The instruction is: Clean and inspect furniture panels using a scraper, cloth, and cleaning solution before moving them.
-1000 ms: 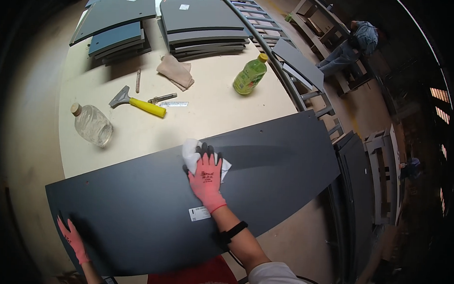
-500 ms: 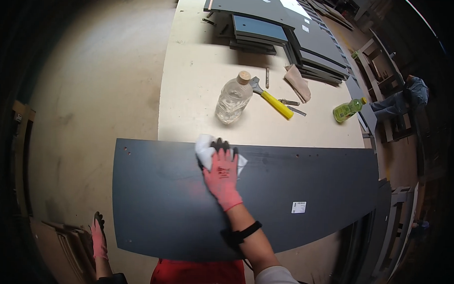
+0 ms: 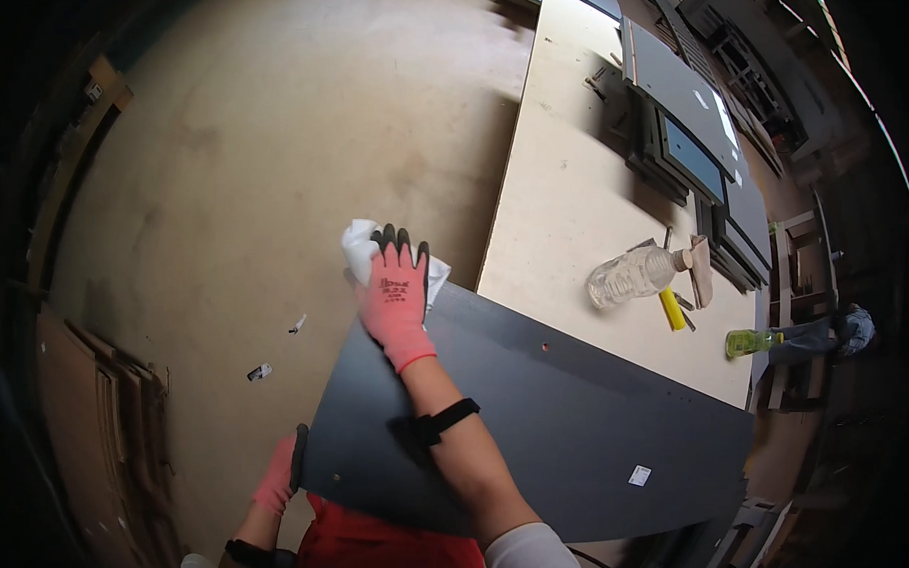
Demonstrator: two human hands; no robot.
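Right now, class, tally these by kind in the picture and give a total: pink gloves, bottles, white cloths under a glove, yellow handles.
Gloves: 2 (left glove, right glove)
Bottles: 2 (clear bottle, green bottle)
Cloths: 1 (white cloth)
Handles: 1 (yellow handle)
Total: 6

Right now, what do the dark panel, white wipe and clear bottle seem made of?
Dark panel: probably coated board, satin, given its soft sheen. White wipe: matte fabric or paper, by its crumples; I can't tell which. Clear bottle: likely glossy plastic, see-through with glints.
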